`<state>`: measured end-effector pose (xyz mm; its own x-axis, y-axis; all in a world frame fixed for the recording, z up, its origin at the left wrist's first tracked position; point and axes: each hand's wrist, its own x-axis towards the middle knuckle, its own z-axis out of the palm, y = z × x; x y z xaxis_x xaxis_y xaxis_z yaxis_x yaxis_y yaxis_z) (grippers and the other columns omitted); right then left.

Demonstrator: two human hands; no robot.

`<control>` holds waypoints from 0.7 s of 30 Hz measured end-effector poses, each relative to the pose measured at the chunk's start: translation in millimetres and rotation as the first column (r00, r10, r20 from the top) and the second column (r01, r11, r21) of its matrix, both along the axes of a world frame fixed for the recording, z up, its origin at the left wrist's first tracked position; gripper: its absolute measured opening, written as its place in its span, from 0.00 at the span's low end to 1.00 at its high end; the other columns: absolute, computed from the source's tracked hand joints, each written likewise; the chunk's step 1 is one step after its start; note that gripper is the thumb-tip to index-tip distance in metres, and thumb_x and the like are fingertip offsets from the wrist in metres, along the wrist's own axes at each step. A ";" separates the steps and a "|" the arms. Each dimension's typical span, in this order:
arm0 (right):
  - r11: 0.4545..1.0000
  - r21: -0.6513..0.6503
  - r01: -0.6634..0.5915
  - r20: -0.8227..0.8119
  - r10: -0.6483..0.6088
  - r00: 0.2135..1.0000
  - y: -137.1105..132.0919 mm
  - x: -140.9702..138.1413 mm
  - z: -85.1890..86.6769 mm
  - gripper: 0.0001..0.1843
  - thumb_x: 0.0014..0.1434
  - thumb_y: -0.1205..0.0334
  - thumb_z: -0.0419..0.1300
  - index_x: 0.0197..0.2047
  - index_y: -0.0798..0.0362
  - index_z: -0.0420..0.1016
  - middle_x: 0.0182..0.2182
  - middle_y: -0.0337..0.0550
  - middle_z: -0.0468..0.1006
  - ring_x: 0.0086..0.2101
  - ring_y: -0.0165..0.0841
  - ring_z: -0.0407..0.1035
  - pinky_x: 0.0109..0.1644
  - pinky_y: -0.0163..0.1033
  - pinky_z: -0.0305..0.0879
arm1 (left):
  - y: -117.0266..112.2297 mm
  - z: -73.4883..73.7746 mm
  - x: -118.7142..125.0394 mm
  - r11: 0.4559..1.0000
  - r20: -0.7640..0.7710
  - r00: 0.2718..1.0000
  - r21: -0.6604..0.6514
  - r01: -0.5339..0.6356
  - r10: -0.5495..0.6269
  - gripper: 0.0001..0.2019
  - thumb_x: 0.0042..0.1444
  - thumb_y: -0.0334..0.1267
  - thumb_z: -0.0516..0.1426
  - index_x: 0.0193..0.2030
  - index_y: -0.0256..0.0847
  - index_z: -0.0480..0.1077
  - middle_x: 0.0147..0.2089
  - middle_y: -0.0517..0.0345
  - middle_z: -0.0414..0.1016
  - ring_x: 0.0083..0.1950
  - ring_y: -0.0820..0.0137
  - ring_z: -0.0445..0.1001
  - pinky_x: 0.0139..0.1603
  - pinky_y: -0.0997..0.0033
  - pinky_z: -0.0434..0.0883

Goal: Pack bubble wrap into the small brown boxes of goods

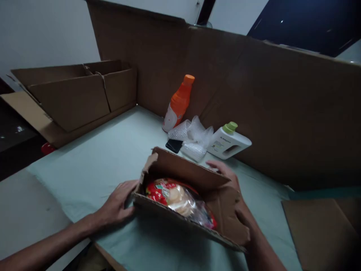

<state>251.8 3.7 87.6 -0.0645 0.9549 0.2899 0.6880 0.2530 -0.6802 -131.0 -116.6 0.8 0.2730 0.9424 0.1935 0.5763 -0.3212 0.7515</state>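
I have the small box (180, 167) between both hands, its flaps up. My left hand (117, 205) cups its near-left corner and my right hand (229, 180) wraps the far-right end, fingers over the back flap. A red snack packet (173, 195) lies inside, tilted against the right wall.

As I judge it, the hold wants even pressure from both sides and the base flat on the surface (107, 150), so the soft cardboard doesn't buckle or tip the packet out.

Beyond my right hand, close by, lie crumpled plastic wrap (193, 135), a white jug (228, 143) and an orange bottle (179, 103), all backed by the cardboard wall (267, 98). Left of my left hand there's open room. The surface's edge runs just beneath my wrists.
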 end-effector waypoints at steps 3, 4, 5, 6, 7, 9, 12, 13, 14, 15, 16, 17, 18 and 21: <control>0.998 -0.011 0.060 0.147 -0.057 0.988 68.7 6.2 4.6 0.23 0.56 0.50 0.62 0.51 0.53 0.82 0.52 0.54 0.80 0.52 0.48 0.73 0.58 0.55 0.68 | -2.9 -13.6 11.7 0.992 -0.056 0.997 0.106 0.063 -0.057 0.27 0.62 0.48 0.58 0.67 0.48 0.65 0.63 0.45 0.75 0.63 0.52 0.74 0.64 0.45 0.73; 0.997 -0.018 0.072 0.180 -0.068 0.981 88.3 3.3 2.5 0.24 0.55 0.51 0.64 0.51 0.53 0.82 0.52 0.55 0.79 0.53 0.50 0.72 0.60 0.57 0.66 | -3.3 -16.6 11.2 0.991 -0.064 0.995 0.113 0.077 -0.071 0.29 0.62 0.47 0.58 0.69 0.49 0.62 0.65 0.45 0.74 0.63 0.52 0.73 0.64 0.46 0.73; 0.996 -0.023 0.086 0.202 -0.080 0.976 104.3 -0.4 -0.4 0.24 0.54 0.51 0.65 0.51 0.54 0.82 0.51 0.56 0.80 0.53 0.51 0.72 0.60 0.57 0.66 | -3.3 -18.6 9.4 0.988 -0.068 0.994 0.122 0.092 -0.084 0.30 0.63 0.47 0.58 0.71 0.51 0.60 0.65 0.45 0.73 0.63 0.52 0.73 0.64 0.46 0.73; 0.995 -0.022 0.102 0.208 -0.095 0.973 116.0 -3.9 -3.1 0.24 0.54 0.51 0.66 0.50 0.56 0.82 0.49 0.58 0.80 0.52 0.51 0.72 0.59 0.58 0.66 | -3.1 -19.6 7.0 0.985 -0.072 0.992 0.133 0.109 -0.100 0.30 0.64 0.46 0.58 0.72 0.52 0.57 0.66 0.45 0.72 0.64 0.52 0.73 0.63 0.45 0.74; 0.993 -0.017 0.118 0.201 -0.113 0.973 122.7 -6.1 -4.9 0.23 0.55 0.50 0.65 0.49 0.57 0.82 0.47 0.59 0.81 0.51 0.52 0.73 0.59 0.59 0.66 | -2.8 -19.5 4.7 0.981 -0.078 0.990 0.144 0.128 -0.117 0.31 0.65 0.46 0.57 0.73 0.53 0.55 0.66 0.45 0.72 0.64 0.52 0.73 0.62 0.45 0.74; 0.984 0.029 0.176 0.174 -0.178 0.968 119.7 -4.2 -3.8 0.23 0.59 0.48 0.62 0.48 0.57 0.82 0.45 0.59 0.82 0.49 0.51 0.74 0.58 0.58 0.67 | -2.0 -17.4 1.7 0.973 -0.084 0.986 0.170 0.157 -0.144 0.31 0.66 0.45 0.55 0.74 0.54 0.53 0.66 0.44 0.73 0.64 0.51 0.73 0.61 0.43 0.74; 0.942 0.162 0.295 0.075 -0.310 0.948 78.3 17.4 7.5 0.27 0.63 0.44 0.57 0.53 0.56 0.80 0.48 0.56 0.82 0.47 0.46 0.76 0.56 0.55 0.70 | -1.1 -12.5 2.3 0.974 -0.079 0.987 0.171 0.152 -0.140 0.29 0.66 0.45 0.54 0.72 0.54 0.55 0.64 0.45 0.74 0.62 0.52 0.74 0.59 0.44 0.75; 0.916 0.203 0.346 0.013 -0.356 0.935 57.9 28.5 11.2 0.29 0.63 0.42 0.57 0.55 0.56 0.79 0.49 0.55 0.82 0.46 0.45 0.77 0.55 0.54 0.71 | -0.9 -11.1 3.2 0.976 -0.074 0.989 0.168 0.142 -0.131 0.28 0.65 0.44 0.55 0.71 0.55 0.57 0.63 0.46 0.75 0.61 0.52 0.75 0.59 0.44 0.75; 0.886 0.225 0.405 -0.060 -0.402 0.914 36.0 40.7 13.2 0.31 0.62 0.41 0.58 0.55 0.57 0.79 0.48 0.54 0.82 0.45 0.44 0.77 0.54 0.53 0.72 | -0.7 -9.9 4.0 0.977 -0.069 0.990 0.167 0.133 -0.123 0.27 0.65 0.44 0.55 0.70 0.55 0.59 0.62 0.47 0.76 0.61 0.53 0.75 0.59 0.45 0.75; 0.857 0.220 0.466 -0.134 -0.447 0.884 13.7 53.5 12.9 0.32 0.59 0.39 0.61 0.54 0.58 0.80 0.47 0.54 0.83 0.44 0.44 0.77 0.53 0.52 0.72 | -0.5 -8.8 4.6 0.978 -0.066 0.991 0.168 0.126 -0.116 0.26 0.64 0.44 0.56 0.69 0.55 0.61 0.61 0.48 0.77 0.61 0.53 0.75 0.59 0.46 0.75; 0.829 0.191 0.525 -0.203 -0.490 0.848 -8.1 66.3 9.8 0.33 0.56 0.38 0.64 0.52 0.58 0.81 0.45 0.54 0.83 0.43 0.43 0.78 0.52 0.51 0.73 | -0.4 -7.8 4.8 0.978 -0.066 0.992 0.172 0.119 -0.109 0.25 0.64 0.44 0.56 0.67 0.54 0.63 0.60 0.48 0.77 0.60 0.53 0.75 0.59 0.47 0.75; 0.804 0.146 0.576 -0.260 -0.530 0.807 -29.0 79.0 3.8 0.33 0.52 0.38 0.67 0.50 0.57 0.81 0.42 0.53 0.84 0.41 0.43 0.78 0.50 0.50 0.74 | -0.4 -6.9 4.6 0.978 -0.067 0.992 0.176 0.114 -0.103 0.23 0.63 0.45 0.56 0.65 0.53 0.65 0.60 0.49 0.78 0.60 0.53 0.76 0.58 0.47 0.76; 0.788 0.093 0.608 -0.294 -0.562 0.773 -48.6 91.0 -4.8 0.33 0.48 0.39 0.69 0.48 0.57 0.82 0.40 0.52 0.84 0.39 0.41 0.78 0.48 0.49 0.75 | -0.6 -6.1 4.1 0.979 -0.071 0.993 0.173 0.108 -0.097 0.22 0.63 0.45 0.56 0.64 0.52 0.67 0.59 0.49 0.78 0.59 0.53 0.76 0.58 0.48 0.76; 0.770 -0.026 0.638 -0.293 -0.616 0.732 -100.1 122.1 -38.2 0.29 0.44 0.39 0.69 0.41 0.55 0.80 0.34 0.48 0.82 0.33 0.38 0.76 0.42 0.46 0.75 | -2.9 -5.1 1.3 0.991 -0.080 0.995 0.115 0.061 -0.052 0.19 0.61 0.46 0.57 0.58 0.50 0.71 0.57 0.48 0.79 0.58 0.52 0.77 0.57 0.48 0.77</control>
